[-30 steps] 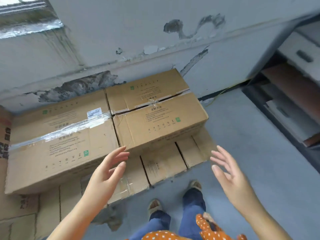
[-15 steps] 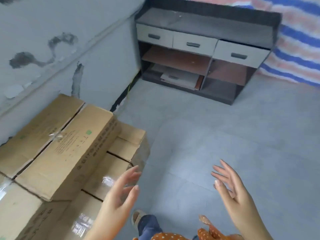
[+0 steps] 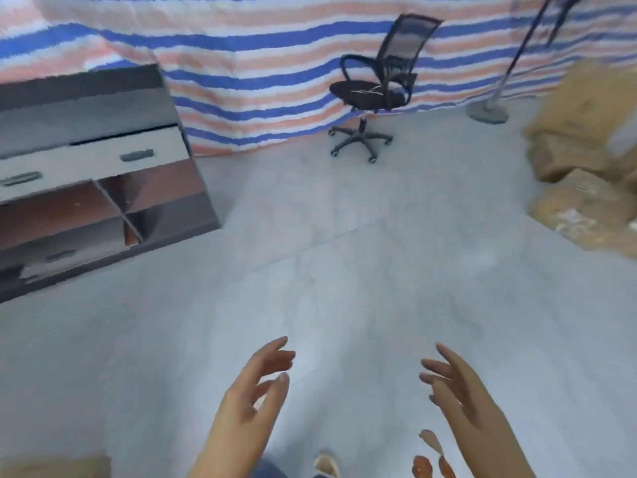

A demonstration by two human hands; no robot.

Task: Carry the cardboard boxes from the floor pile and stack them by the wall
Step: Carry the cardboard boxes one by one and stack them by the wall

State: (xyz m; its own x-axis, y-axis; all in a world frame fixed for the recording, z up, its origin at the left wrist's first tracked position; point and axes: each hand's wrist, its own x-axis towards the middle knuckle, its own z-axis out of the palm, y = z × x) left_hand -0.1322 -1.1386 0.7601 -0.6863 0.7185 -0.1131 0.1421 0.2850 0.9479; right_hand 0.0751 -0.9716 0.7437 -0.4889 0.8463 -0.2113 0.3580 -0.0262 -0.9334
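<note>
A loose pile of brown cardboard boxes [image 3: 586, 174] lies on the floor at the right edge of the view, blurred. A corner of another cardboard box [image 3: 51, 466] shows at the bottom left. My left hand [image 3: 251, 398] and my right hand [image 3: 458, 391] are held out in front of me over bare floor, palms facing each other, fingers relaxed and spread. Neither hand holds or touches anything, and both are far from the pile.
A dark cabinet [image 3: 89, 174] with pale drawers and open shelves stands at the left. A black office chair [image 3: 375, 88] sits in front of a striped tarp [image 3: 262, 46]. A stand with a round base [image 3: 487, 112] rises at the upper right. Grey floor [image 3: 344, 270] spreads between them.
My view has swung right, away from the stacked boxes by the wall, past the cabinet, to the chair and the floor pile. Both hands stay open and empty in front of me.
</note>
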